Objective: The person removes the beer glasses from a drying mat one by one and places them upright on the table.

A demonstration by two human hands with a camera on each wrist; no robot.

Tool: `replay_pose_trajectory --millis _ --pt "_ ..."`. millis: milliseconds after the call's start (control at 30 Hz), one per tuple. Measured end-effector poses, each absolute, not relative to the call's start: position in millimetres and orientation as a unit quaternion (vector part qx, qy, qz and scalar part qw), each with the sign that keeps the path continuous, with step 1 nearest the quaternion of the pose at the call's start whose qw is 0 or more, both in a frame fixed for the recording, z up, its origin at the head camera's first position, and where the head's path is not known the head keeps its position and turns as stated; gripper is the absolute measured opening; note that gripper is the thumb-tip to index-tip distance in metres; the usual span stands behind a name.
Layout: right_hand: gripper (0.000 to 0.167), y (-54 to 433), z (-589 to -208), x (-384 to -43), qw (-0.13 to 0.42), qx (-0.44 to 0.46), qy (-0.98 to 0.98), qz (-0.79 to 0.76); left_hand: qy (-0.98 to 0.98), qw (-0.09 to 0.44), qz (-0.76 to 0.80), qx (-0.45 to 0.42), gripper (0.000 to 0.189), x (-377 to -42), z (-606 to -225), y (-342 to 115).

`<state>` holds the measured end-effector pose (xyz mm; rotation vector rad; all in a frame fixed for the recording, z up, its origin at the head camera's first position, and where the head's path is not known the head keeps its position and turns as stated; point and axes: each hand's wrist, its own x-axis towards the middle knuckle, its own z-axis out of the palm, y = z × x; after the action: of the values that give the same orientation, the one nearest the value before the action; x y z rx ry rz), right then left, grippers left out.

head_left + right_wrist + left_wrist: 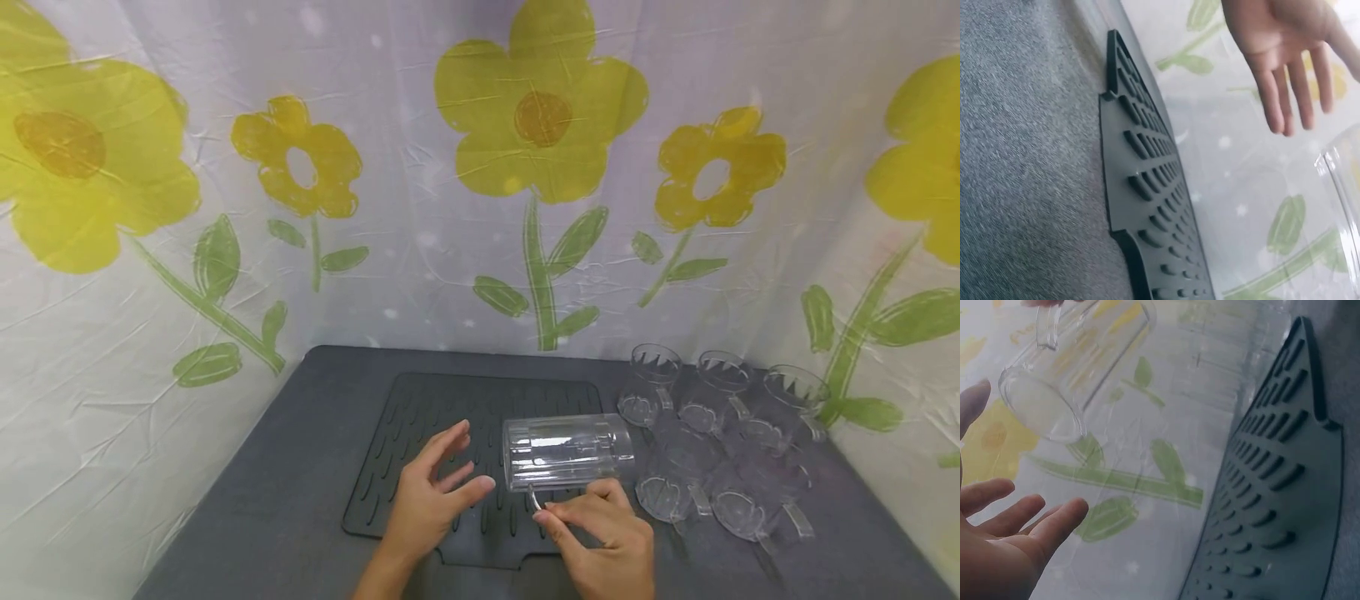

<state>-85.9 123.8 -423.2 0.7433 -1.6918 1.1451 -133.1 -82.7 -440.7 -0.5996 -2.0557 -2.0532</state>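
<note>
A clear ribbed glass mug is held sideways above the dark drying mat. My right hand pinches its handle between thumb and fingers, on the side of the mug nearest me. Just left of the mug, my left hand is raised with its fingers spread and relaxed, apart from the glass. The left wrist view shows the same mug tilted beyond the left hand's fingers. In the right wrist view only an edge of the mug appears, and the right hand is out of sight.
Several clear handled mugs stand in two rows on the right of the dark grey table. The mat has raised ridges and a spout-like front lip. A white curtain with yellow flowers surrounds the back and sides.
</note>
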Motion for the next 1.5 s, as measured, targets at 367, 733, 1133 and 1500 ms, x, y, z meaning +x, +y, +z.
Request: replay_pose_trajectory --millis 367,733,1133,1500 --pt "0.024 118.1 -434.1 -88.1 0.455 0.334 -0.68 0.468 -0.681 0.052 -0.697 -0.22 0.069 -133.3 -438.6 -71.9" --pt "0.016 117.8 -423.7 -84.1 0.446 0.351 -0.676 0.47 -0.668 0.056 -0.709 -0.22 0.059 -133.5 -436.6 -70.9" --pt "0.03 127.5 -437.6 -71.0 0.249 -0.102 -0.745 0.611 -0.666 0.079 -0.72 -0.179 0.056 -132.0 -433.0 -72.6" --pt "0.039 126.7 -435.3 -66.5 0.037 -0.003 -0.51 0.859 -0.627 0.07 -0.757 -0.168 0.057 -131.7 -437.1 -69.2"
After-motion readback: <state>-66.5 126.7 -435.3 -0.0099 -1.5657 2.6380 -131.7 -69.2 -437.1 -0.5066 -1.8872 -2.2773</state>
